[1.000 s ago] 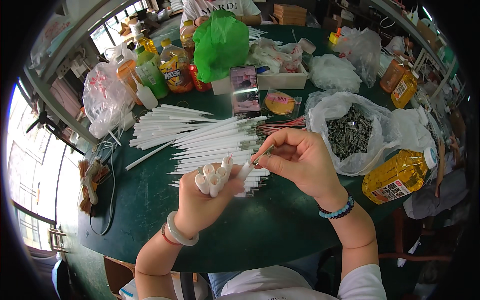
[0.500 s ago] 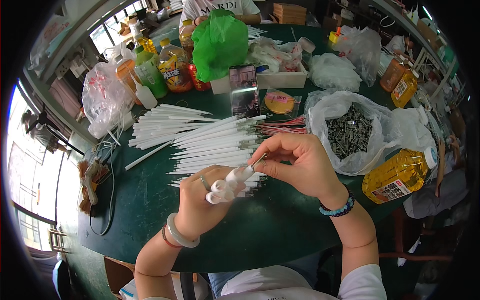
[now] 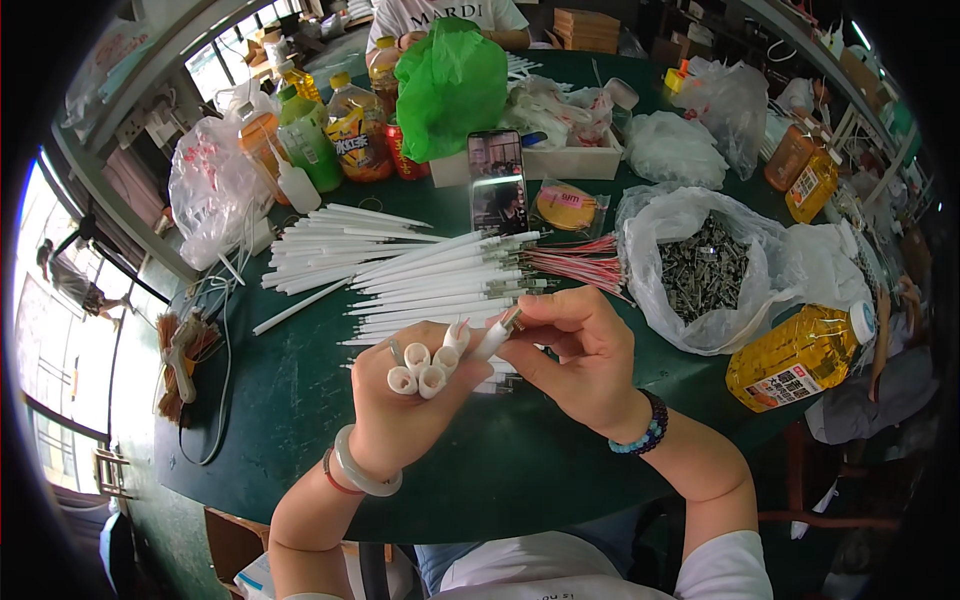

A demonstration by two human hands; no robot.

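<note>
Over green tabletop (image 3: 300, 400), near front edge: left hand (image 3: 405, 405) grips bundle of white tubes (image 3: 420, 370), fingers wrapped tight round them, open ends facing camera. Right hand (image 3: 580, 355) pinches one more tube (image 3: 495, 338) at bundle's right side, fingers together on it, metal tip up. Behind hands, pile of white tubes (image 3: 400, 265) lies flat, red wires (image 3: 580, 262) at its right end. Clear bag of dark metal parts (image 3: 705, 265) to right, yellow oil bottle (image 3: 800, 355) near it. Phone (image 3: 497, 180) upright behind pile.
</note>
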